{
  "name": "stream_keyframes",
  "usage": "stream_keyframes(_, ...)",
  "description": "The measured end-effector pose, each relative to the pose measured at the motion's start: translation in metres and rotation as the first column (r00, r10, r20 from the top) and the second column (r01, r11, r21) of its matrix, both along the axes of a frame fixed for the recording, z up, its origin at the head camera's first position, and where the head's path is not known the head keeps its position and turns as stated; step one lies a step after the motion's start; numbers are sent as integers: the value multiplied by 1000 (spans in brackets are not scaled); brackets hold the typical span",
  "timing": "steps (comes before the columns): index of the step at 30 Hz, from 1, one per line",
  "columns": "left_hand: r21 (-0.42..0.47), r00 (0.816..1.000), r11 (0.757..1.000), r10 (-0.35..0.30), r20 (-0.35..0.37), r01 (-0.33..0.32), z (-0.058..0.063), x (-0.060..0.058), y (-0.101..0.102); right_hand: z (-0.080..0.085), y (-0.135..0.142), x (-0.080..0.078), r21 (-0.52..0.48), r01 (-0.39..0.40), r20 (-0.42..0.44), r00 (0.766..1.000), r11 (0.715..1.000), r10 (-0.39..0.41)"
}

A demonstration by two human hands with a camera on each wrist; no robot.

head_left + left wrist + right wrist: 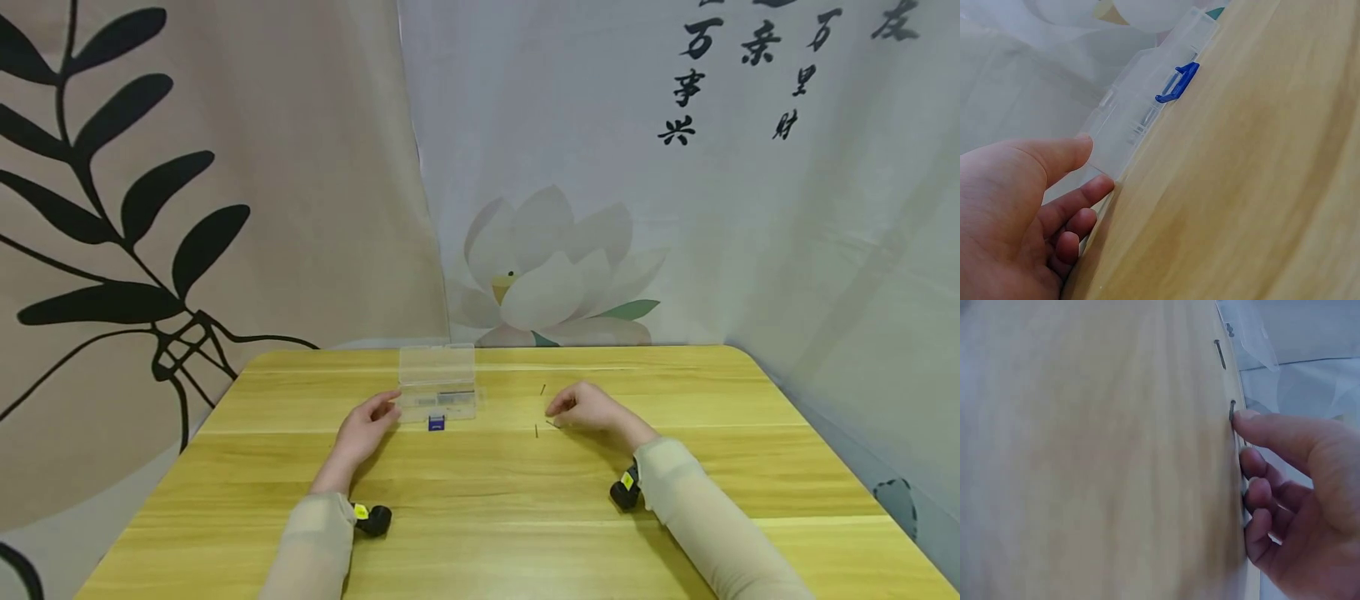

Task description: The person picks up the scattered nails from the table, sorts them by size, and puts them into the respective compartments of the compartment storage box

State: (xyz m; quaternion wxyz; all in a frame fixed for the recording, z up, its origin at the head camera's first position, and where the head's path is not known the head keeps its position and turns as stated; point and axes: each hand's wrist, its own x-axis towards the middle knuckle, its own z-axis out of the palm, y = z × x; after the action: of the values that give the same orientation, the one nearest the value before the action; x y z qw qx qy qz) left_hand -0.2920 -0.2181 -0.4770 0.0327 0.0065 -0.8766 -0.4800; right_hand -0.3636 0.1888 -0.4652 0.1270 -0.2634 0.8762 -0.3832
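A clear plastic box (pixel 437 400) stands at the back of the table with its lid (pixel 437 365) raised and a blue latch (pixel 1179 83) at the front. My left hand (pixel 367 429) rests at the box's left side, thumb and index fingertip right at its wall, the other fingers loosely bent. Over on the right, my right hand (pixel 590 410) is low over the table with loosely bent fingers. Its thumb tip meets a small dark nail (pixel 1232 409), while the index finger stays apart from the thumb. Another nail (pixel 1220 354) lies nearby, and a third nail (pixel 543 389) sits farther back.
Small dark pieces (pixel 456 395) show through the box wall. The wooden table (pixel 480 517) ends at a back edge close behind the box, where a printed curtain (pixel 555 167) hangs. Each wrist carries a black camera (pixel 373 521).
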Motion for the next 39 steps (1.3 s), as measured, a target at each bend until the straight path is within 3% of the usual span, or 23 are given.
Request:
stream_keyframes(5, 4, 1000, 1000, -3, 7, 3, 0, -1, 0, 2, -2, 1, 4, -42, -3, 999, 999, 42)
stream_keyframes(18, 5, 1000, 1000, -3, 10, 3, 0, 0, -1, 2, -8, -1, 6, -184, -115, 976, 983, 184)
stream_keyframes(26, 8, 1000, 1000, 1, 13, -1, 0, 1, 0, 4, -13, -1, 7, -246, -101, 964, 969, 246)
stream_keyframes(39, 19, 1000, 1000, -3, 2, 3, -4, -2, -2, 6, -19, 3, 2, -280, -58, 958, 960, 279)
